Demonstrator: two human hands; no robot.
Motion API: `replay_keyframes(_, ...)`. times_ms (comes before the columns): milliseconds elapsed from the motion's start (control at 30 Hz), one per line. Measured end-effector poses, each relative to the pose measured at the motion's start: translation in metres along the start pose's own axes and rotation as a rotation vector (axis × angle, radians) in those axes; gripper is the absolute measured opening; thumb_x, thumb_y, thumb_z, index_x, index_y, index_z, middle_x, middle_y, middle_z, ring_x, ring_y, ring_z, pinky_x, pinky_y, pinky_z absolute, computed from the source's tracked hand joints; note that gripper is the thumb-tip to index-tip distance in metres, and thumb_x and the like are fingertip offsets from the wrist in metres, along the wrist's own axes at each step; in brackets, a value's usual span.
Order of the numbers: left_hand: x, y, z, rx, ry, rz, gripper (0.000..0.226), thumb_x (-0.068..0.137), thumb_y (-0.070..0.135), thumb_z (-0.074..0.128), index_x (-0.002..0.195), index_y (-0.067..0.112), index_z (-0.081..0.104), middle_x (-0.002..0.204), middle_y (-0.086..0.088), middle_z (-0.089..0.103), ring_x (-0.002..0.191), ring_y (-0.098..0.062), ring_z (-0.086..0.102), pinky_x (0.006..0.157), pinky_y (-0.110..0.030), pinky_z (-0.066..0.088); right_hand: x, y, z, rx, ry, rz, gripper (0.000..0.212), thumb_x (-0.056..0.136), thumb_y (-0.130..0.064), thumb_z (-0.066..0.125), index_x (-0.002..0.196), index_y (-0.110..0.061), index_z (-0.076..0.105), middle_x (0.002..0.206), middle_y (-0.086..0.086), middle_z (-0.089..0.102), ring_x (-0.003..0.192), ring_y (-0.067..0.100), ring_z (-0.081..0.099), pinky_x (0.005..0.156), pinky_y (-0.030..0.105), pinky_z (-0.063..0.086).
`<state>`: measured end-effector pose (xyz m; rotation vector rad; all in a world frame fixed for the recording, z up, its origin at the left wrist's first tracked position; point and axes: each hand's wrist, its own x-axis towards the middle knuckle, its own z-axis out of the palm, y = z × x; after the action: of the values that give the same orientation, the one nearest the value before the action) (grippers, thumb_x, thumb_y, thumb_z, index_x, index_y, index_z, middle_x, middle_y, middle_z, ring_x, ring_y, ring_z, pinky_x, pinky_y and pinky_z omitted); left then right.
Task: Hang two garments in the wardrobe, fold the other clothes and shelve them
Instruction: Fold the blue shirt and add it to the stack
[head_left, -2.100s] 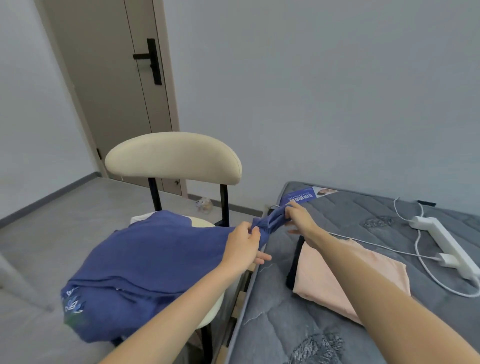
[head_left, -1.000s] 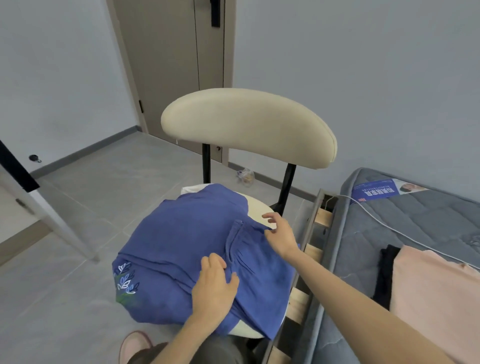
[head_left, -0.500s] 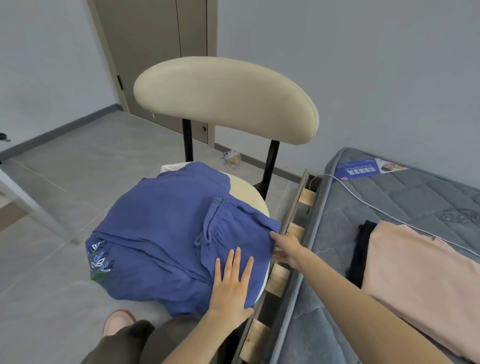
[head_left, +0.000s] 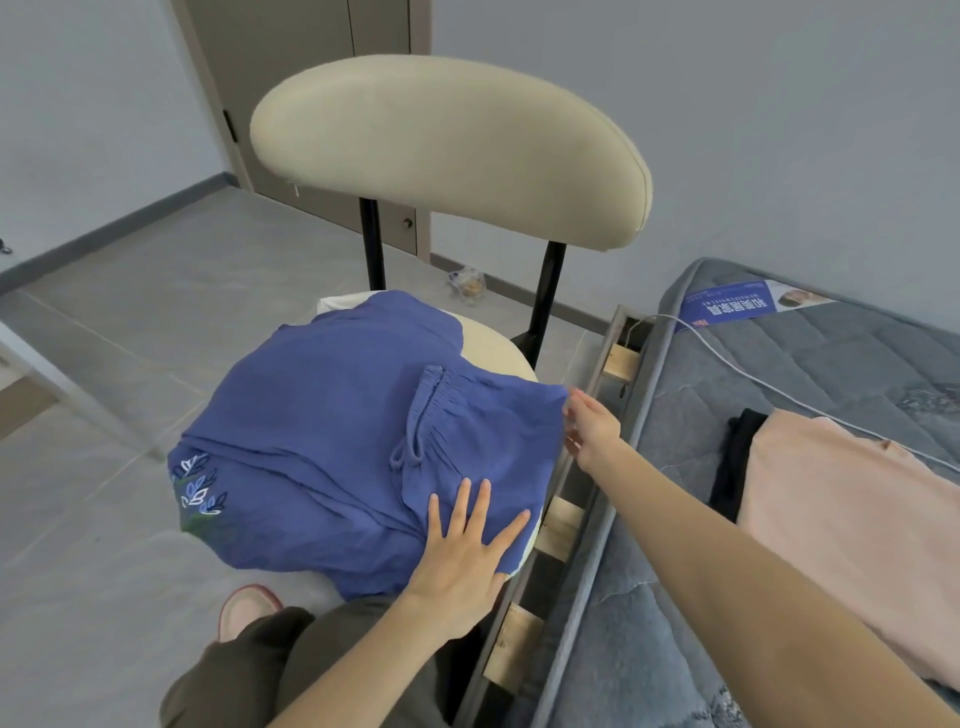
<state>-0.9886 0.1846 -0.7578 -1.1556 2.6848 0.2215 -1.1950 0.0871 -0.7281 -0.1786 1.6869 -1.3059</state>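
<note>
A blue garment (head_left: 332, 436) with a drawstring waistband and a leaf print lies folded on the seat of a cream chair (head_left: 447, 150). My left hand (head_left: 462, 561) presses flat on its near right corner, fingers spread. My right hand (head_left: 589, 428) holds the garment's right edge, beside the bed frame. A folded pink garment (head_left: 852, 525) lies on the grey mattress (head_left: 779, 374) at the right, with a black garment (head_left: 737, 457) under its left edge.
A white cable (head_left: 769, 384) runs across the mattress. Wooden bed slats (head_left: 561, 519) show in the gap between chair and mattress. A closed door (head_left: 311, 93) stands behind the chair. A small wrapper (head_left: 467, 283) lies on the floor. My knee and shoe (head_left: 244, 608) are below the chair.
The blue garment went from stretched between my hands to folded on the chair seat. My left hand slid to the near right corner and my right hand moved to the right edge.
</note>
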Motion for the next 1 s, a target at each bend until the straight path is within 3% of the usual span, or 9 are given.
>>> replay_keyframes(67,-0.003,-0.002,0.0,-0.015,-0.009,0.015,0.07,0.101,0.041,0.029,0.14,0.039,-0.029,0.142,-0.014,-0.039,0.139,-0.043,-0.025,0.109,-0.063,-0.01,0.0,-0.003,-0.001,-0.011,-0.061,0.011,0.044,0.099,-0.019,0.049,0.141,-0.032,0.043,0.089,0.004,0.061,0.068,0.013,0.046,0.062,0.025,0.044)
replay_keyframes(133,-0.006,-0.002,-0.001,-0.035,-0.017,0.008,0.066,0.101,0.039,0.028,0.142,0.043,-0.024,0.151,-0.014,-0.032,0.14,-0.041,-0.024,0.11,-0.062,-0.009,-0.001,-0.002,0.0,-0.061,-0.08,0.053,0.053,0.099,-0.014,0.045,0.147,-0.033,0.03,0.106,0.01,0.06,0.067,0.014,0.045,0.063,0.028,0.045)
replay_keyframes(267,-0.007,0.0,-0.009,-0.139,-0.015,-0.033,0.062,0.102,0.037,0.025,0.141,0.05,-0.021,0.157,-0.009,-0.021,0.142,-0.033,-0.023,0.112,-0.056,-0.01,-0.001,0.012,0.0,-0.11,-0.049,0.18,0.031,0.095,-0.019,0.052,0.125,-0.012,0.046,0.115,0.007,0.049,0.088,0.022,0.052,0.07,0.034,0.048)
replay_keyframes(400,-0.008,-0.002,-0.018,-0.281,-0.015,-0.017,0.059,0.102,0.034,0.02,0.133,0.059,-0.023,0.159,-0.002,-0.016,0.144,-0.025,-0.023,0.114,-0.05,-0.012,0.002,0.02,-0.001,-0.178,-0.069,0.154,0.027,0.092,-0.028,0.062,0.111,-0.011,0.053,0.099,0.004,0.058,0.078,0.018,0.056,0.069,0.032,0.049)
replay_keyframes(533,-0.011,-0.008,-0.026,-0.407,-0.041,0.056,0.056,0.102,0.035,0.018,0.126,0.069,-0.019,0.159,0.005,-0.014,0.143,-0.02,-0.023,0.115,-0.047,-0.011,0.009,0.007,0.003,-0.111,-0.031,0.059,0.016,0.094,-0.025,0.059,0.1,-0.011,0.054,0.084,-0.002,0.057,0.073,0.014,0.055,0.055,0.026,0.046)
replay_keyframes(633,-0.011,-0.01,-0.028,-0.433,-0.048,0.056,0.055,0.103,0.036,0.017,0.125,0.071,-0.019,0.159,0.006,-0.012,0.144,-0.019,-0.021,0.116,-0.046,-0.01,0.013,0.001,0.007,-0.009,-0.032,0.015,0.014,0.096,-0.02,0.056,0.107,-0.012,0.058,0.099,0.001,0.06,0.082,0.016,0.056,0.067,0.028,0.05)
replay_keyframes(733,-0.01,-0.01,-0.028,-0.43,-0.046,0.048,0.053,0.103,0.037,0.016,0.125,0.07,-0.02,0.16,0.006,-0.011,0.144,-0.02,-0.02,0.115,-0.045,-0.011,0.014,0.006,0.007,-0.003,-0.065,0.098,0.036,0.094,-0.023,0.059,0.127,-0.012,0.053,0.121,0.006,0.057,0.102,0.022,0.054,0.087,0.037,0.048)
replay_keyframes(867,-0.011,-0.007,-0.027,-0.441,-0.039,0.024,0.052,0.103,0.038,0.015,0.127,0.067,-0.02,0.16,0.005,-0.01,0.144,-0.019,-0.02,0.115,-0.044,-0.012,0.011,0.012,0.001,-0.067,-0.161,0.272,0.045,0.09,-0.033,0.064,0.125,-0.008,0.05,0.123,0.008,0.056,0.102,0.026,0.056,0.081,0.039,0.05)
replay_keyframes(1000,-0.015,-0.004,-0.032,-0.483,-0.035,0.032,0.051,0.103,0.039,0.015,0.127,0.071,-0.016,0.159,0.011,-0.01,0.144,-0.016,-0.02,0.116,-0.042,-0.011,0.011,0.006,-0.003,-0.1,-0.113,0.121,0.031,0.094,-0.023,0.06,0.118,-0.005,0.055,0.12,0.011,0.06,0.107,0.028,0.06,0.086,0.038,0.053)
